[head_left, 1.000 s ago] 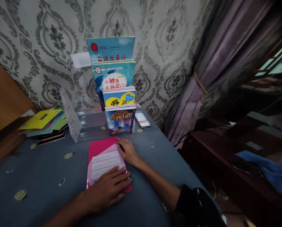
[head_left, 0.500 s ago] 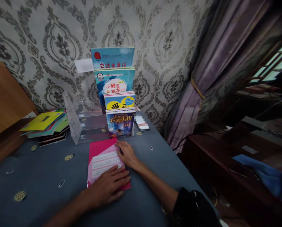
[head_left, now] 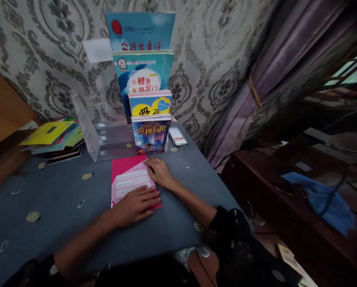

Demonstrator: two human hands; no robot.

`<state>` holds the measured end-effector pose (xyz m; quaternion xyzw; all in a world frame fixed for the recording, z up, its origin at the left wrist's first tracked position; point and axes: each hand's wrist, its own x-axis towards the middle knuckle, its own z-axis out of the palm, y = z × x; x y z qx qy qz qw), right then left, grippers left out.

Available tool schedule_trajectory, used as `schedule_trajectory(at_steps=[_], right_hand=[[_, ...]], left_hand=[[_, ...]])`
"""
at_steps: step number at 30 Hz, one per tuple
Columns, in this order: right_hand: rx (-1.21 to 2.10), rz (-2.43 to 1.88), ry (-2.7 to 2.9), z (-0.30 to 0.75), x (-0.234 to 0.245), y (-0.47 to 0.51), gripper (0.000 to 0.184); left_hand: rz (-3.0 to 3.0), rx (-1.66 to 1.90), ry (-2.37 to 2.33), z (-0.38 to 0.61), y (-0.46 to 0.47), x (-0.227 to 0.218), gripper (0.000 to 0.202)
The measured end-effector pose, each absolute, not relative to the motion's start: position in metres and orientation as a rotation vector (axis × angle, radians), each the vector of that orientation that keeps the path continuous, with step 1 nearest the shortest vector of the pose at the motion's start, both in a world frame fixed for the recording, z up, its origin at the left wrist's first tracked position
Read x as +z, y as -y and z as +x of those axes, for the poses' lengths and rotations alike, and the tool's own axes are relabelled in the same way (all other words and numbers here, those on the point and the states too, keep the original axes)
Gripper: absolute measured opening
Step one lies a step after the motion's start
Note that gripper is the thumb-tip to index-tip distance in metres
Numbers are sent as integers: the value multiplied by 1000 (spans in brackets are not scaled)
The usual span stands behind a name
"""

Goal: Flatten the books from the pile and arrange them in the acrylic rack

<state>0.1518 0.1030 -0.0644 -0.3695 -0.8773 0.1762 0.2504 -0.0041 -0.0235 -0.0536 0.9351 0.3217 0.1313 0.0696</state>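
Note:
A pink book [head_left: 127, 162] lies flat on the blue-grey tablecloth, its text panels facing up. My left hand [head_left: 136, 204] rests palm down across its near right part, fingers stretched out. On the book's far right edge lies my right hand [head_left: 159, 172], fingers slightly bent and touching the cover. Just beyond the book stands a clear acrylic rack [head_left: 114, 139] in steps. Its right side holds upright books: a dark blue book [head_left: 151, 137] in front, then a yellow and blue book [head_left: 150, 104], a teal book [head_left: 163, 67] and a tall blue book [head_left: 141, 32] at the back.
Left of the rack sits a pile of thin books [head_left: 51, 133], a yellow one on top. A blurred-out white and red item [head_left: 177, 136] lies right of the rack. A purple curtain [head_left: 235, 119] hangs at the right, beside a dark red table [head_left: 256, 171] with a blue cloth [head_left: 322, 199].
My view has tilted downward, so the table and rack sit higher in the picture and my sleeves show. Both hands stay on the pink book, which has hardly moved relative to the rack.

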Motion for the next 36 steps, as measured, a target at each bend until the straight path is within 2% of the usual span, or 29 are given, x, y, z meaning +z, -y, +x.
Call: schedule_trajectory(at_steps=[9,15,21,25,31,36], right_hand=[[658,-747,2277,208,-68,-38,39],[734,-736,2288,237,-57,18,43],[569,-665,2356,241,-57,32,50],[484,-628,2396,240,-57,31,53],[428,-642,2427,239,-57,31,42],[452,-659,2423,240,-58,30,39]], left_hand=[[2923,662,-883,-5,27,-48,33],[3011,752,-916,-5,31,-43,28],[3114,637,-1003,1,41,-45,21],[3169,420,-1159,13,60,-48,25],[3096,48,-1413,21,87,-53,43],[3006,84,-1490,10,101,-52,43]])
